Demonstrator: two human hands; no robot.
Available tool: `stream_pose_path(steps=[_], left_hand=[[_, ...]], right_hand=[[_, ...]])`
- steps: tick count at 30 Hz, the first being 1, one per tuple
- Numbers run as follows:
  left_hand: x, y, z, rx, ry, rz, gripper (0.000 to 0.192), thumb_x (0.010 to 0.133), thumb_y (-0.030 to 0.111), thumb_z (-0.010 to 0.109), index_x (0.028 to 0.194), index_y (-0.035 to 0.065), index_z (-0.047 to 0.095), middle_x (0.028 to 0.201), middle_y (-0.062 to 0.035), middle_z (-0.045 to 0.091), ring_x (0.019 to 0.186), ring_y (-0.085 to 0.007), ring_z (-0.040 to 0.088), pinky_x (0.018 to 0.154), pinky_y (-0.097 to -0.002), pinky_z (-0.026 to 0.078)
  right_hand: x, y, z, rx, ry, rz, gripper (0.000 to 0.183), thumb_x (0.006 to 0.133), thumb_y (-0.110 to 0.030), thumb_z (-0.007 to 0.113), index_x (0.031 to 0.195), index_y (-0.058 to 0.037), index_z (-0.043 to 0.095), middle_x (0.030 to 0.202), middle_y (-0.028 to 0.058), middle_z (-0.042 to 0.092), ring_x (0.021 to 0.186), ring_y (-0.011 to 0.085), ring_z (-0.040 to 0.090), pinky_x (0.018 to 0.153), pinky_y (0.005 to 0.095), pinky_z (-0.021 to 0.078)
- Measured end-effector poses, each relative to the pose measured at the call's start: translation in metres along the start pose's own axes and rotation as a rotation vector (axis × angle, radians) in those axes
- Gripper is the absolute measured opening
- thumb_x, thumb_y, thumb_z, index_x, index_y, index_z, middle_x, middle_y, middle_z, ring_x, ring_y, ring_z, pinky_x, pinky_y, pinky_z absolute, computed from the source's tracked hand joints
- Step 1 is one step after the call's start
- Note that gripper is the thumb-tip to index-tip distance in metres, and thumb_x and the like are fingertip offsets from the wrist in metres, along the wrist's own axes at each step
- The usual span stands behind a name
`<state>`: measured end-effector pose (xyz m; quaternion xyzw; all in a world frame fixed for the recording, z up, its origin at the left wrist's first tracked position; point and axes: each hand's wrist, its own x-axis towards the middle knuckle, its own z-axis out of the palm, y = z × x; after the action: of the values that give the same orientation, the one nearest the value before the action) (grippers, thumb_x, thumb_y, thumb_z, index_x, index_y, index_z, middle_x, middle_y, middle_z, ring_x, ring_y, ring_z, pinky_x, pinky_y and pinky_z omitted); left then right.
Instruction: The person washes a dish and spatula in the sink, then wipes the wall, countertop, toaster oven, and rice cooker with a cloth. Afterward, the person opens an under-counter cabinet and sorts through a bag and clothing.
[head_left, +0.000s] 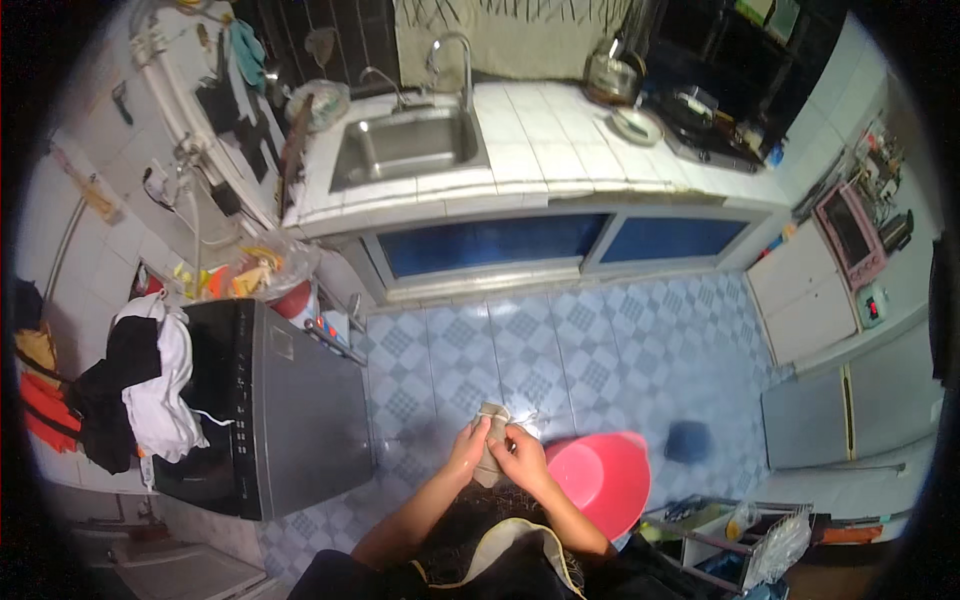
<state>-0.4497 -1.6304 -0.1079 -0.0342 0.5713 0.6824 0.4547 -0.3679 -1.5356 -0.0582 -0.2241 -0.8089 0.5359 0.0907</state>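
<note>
A beige folded cloth item (489, 474), perhaps a sock or small garment, is held upright in front of my body. My left hand (471, 444) grips its left side, thumb near the top. On the other side my right hand (520, 456) pinches it, fingers bent around the edge. A pale band crosses the cloth near its upper end. Just right of my right hand stands a pink plastic basin (600, 480) on the floor, and no contents show in its visible inside.
Blue patterned tiles (525, 345) cover the floor. At left, clothes (161, 375) lie on a dark washing machine (315, 420). Ahead runs a white tiled counter (525, 142) with a steel sink (412, 142) and a gas stove (705, 142). A wire rack (720, 551) stands at lower right.
</note>
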Motion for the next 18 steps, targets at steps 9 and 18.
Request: stream_pose_path(steps=[9, 18], left_hand=[[0.023, 0.041, -0.043, 0.042, 0.208, 0.130, 0.041, 0.089, 0.037, 0.047, 0.099, -0.0019, 0.057, 0.086, -0.0087, 0.060, 0.075, -0.0173, 0.057, 0.066, -0.0318, 0.046], [0.013, 0.058, -0.140, -0.188, 0.168, 0.136, 0.030, 0.091, 0.026, 0.045, 0.114, 0.0064, 0.045, 0.099, -0.0114, 0.058, 0.086, -0.0251, 0.061, 0.071, -0.0416, 0.053]], right_hand=[[-0.009, -0.002, -0.018, -0.209, 0.281, -0.056, 0.029, 0.077, -0.016, 0.062, 0.101, -0.0032, 0.054, 0.091, 0.0107, 0.059, 0.067, 0.0193, 0.058, 0.062, 0.0297, 0.0473], [0.018, 0.017, -0.024, -0.145, 0.128, 0.135, 0.031, 0.078, -0.021, 0.062, 0.102, -0.0015, 0.057, 0.086, 0.0101, 0.062, 0.074, 0.0186, 0.060, 0.068, 0.0306, 0.0476]])
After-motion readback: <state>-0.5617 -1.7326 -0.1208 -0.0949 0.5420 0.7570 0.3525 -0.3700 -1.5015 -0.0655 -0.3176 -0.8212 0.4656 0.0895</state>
